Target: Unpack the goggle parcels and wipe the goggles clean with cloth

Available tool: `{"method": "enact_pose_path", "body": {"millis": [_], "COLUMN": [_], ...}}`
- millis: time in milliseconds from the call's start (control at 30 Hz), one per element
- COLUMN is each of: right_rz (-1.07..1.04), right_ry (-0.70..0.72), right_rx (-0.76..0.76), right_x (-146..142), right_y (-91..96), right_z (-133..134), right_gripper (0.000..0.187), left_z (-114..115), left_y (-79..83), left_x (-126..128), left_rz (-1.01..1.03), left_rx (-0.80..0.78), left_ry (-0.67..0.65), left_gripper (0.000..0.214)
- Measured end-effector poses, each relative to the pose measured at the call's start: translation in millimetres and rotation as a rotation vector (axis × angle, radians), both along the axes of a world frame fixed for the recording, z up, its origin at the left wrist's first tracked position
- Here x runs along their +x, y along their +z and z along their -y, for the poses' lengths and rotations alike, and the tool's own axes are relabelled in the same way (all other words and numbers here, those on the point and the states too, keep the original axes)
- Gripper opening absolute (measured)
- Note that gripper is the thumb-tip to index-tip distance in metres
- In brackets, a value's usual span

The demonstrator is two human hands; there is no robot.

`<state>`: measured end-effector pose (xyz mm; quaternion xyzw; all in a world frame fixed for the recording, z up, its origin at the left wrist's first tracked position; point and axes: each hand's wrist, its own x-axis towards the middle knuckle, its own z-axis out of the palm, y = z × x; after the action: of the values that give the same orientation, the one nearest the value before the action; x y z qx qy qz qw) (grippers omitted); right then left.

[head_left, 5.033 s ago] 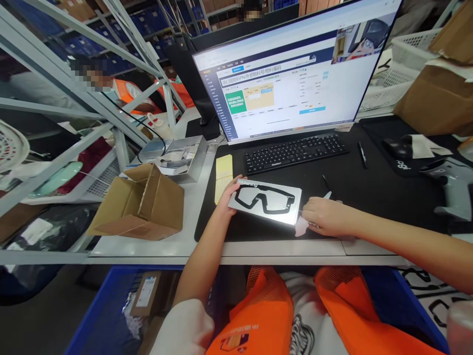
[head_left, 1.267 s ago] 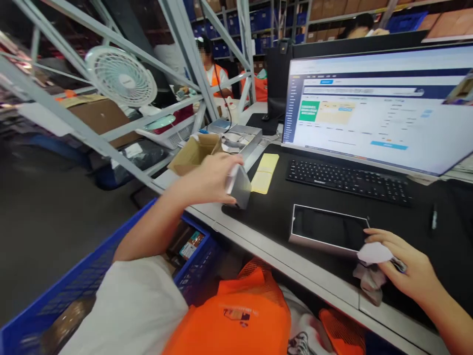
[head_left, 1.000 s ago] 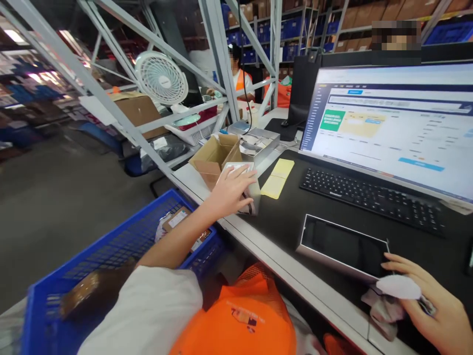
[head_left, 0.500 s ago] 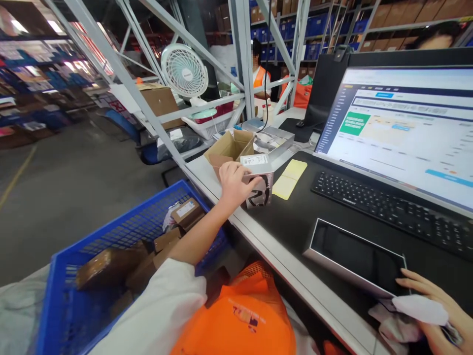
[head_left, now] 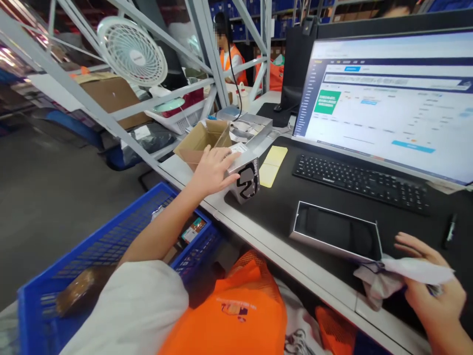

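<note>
My left hand (head_left: 214, 170) grips a small grey printed box (head_left: 247, 183), thumb on the near side and fingers over its top. The box is tilted on the table's black mat. My right hand (head_left: 432, 283) is at the far right, curled around a thin white piece of soft material (head_left: 416, 269), possibly a cloth or a bag. Greyish crumpled cloth (head_left: 380, 287) hangs below that piece at the table edge. Just left of the right hand lies a shallow silver-edged tray-like box (head_left: 336, 230) with a dark glossy surface.
Behind the left hand stands an open cardboard carton (head_left: 203, 140). Yellow paper slips (head_left: 272, 166), a keyboard (head_left: 360, 183), a monitor (head_left: 380, 108) and a pen (head_left: 450, 230) are on the table. A blue crate (head_left: 111, 236) with parcels sits below left. A fan (head_left: 133, 52) hangs near metal struts.
The view has swung right. The small grey box has gone from standing upright to tilted in my left hand. My right hand has lifted slightly, with the white piece stretched out more.
</note>
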<state>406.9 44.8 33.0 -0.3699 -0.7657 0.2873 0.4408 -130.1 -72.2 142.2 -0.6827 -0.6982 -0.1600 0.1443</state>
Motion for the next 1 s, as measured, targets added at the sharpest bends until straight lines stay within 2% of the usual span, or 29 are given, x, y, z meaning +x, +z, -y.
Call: {"method": "enact_pose_path", "body": {"millis": [67,133,200,300,467,533,600,667,733,800,833,900,1000], "right_rz": [-0.108,-0.155,-0.166,-0.143,-0.086,-0.093,-0.100,-0.096,-0.092,-0.099,-0.101,-0.098,-0.085], "right_ry": [-0.116,-0.170,-0.175,-0.147,-0.138,-0.162,-0.174,-0.143,-0.081,-0.014,0.017,0.081,0.192], "right_rx": [-0.035,-0.034,-0.003,0.029,0.050,0.067,0.059,0.034,0.024,0.060,0.082,0.113,0.152], "right_x": [-3.6,-6.7,-7.5,-4.3,-0.2,-1.5,-3.8,-6.3,-7.8,-7.9,-7.5,-6.4,-6.3], "right_y": [0.8,1.3,1.1,0.2,-1.4,-2.4,-3.0,-2.6,-1.0,1.8,3.4,6.5,9.1], "right_z": [4.3,5.5,3.8,0.0,-3.2,-4.5,-6.5,-9.2,-11.8,-12.9,-12.6,-10.6,-6.9], "right_gripper": [0.036,0.024,0.013,0.008,0.008,0.007,0.007,0.009,0.012,0.015,0.015,0.015,0.016], "left_z": [-8.4,-16.0,-20.5,-20.1,-4.5,2.2,2.6,-8.5,-32.7,-66.7,-84.9,-117.7,-147.2], "left_y": [-4.5,-10.6,-16.2,-22.2,-26.9,-26.8,-25.8,-24.8,-24.7,-26.5,-28.3,-33.3,-41.4], "left_x": [11.1,19.9,24.3,20.5,10.8,23.7,53.5,98.0,150.1,200.2,221.7,254.8,279.6], "left_rz": [0.005,0.010,0.005,0.004,0.048,0.061,0.095,0.164,0.200,0.133,0.102,0.032,-0.029], "left_rx": [0.067,0.172,0.275,0.398,0.433,0.452,0.493,0.435,0.153,-0.144,-0.208,-0.314,-0.396], "left_ry": [0.045,0.114,0.157,0.191,0.233,0.240,0.222,0.058,-0.365,-0.763,-0.882,-1.024,-1.114], "left_gripper": [0.070,0.070,0.058,0.039,0.039,0.044,0.046,0.034,0.026,0.029,0.032,0.039,0.041]}}
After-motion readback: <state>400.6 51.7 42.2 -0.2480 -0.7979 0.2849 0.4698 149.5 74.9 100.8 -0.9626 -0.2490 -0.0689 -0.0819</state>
